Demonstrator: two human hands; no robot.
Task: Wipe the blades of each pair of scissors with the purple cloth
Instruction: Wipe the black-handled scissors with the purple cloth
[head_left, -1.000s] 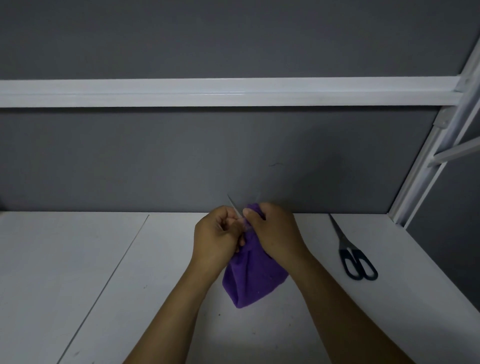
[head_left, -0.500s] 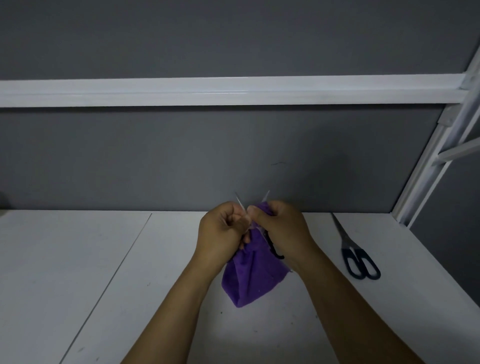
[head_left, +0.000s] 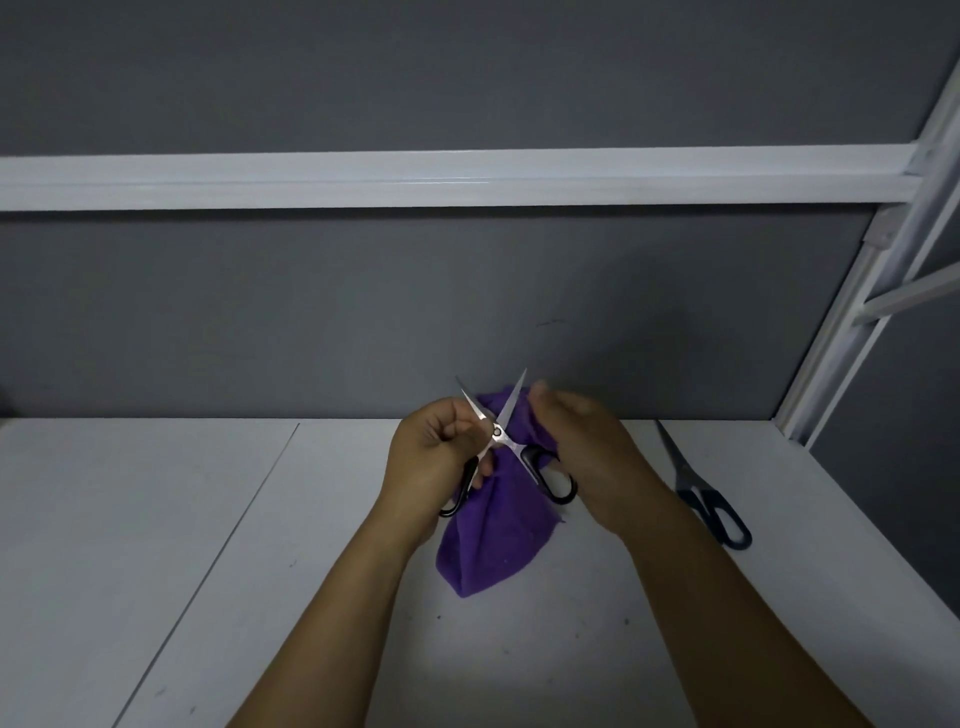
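Observation:
A small pair of black-handled scissors (head_left: 497, 431) is held above the white table, blades spread wide and pointing up and away. My left hand (head_left: 434, 457) grips its left handle. My right hand (head_left: 582, 452) holds the purple cloth (head_left: 493, 540) up behind the right blade, and the right handle loop lies against that hand. The cloth hangs down to the table. A second pair of scissors with dark blue handles (head_left: 701, 493) lies flat on the table to the right, blades shut and pointing away.
The white table (head_left: 208, 545) has a seam running diagonally on the left. A grey wall with a white rail (head_left: 415, 179) stands behind. A white metal frame post (head_left: 852, 312) rises at the right.
The scissors' blades have spread wide apart and stand uncovered. My right hand has drawn the cloth back off the blades to the right, exposing the pivot and black handles.

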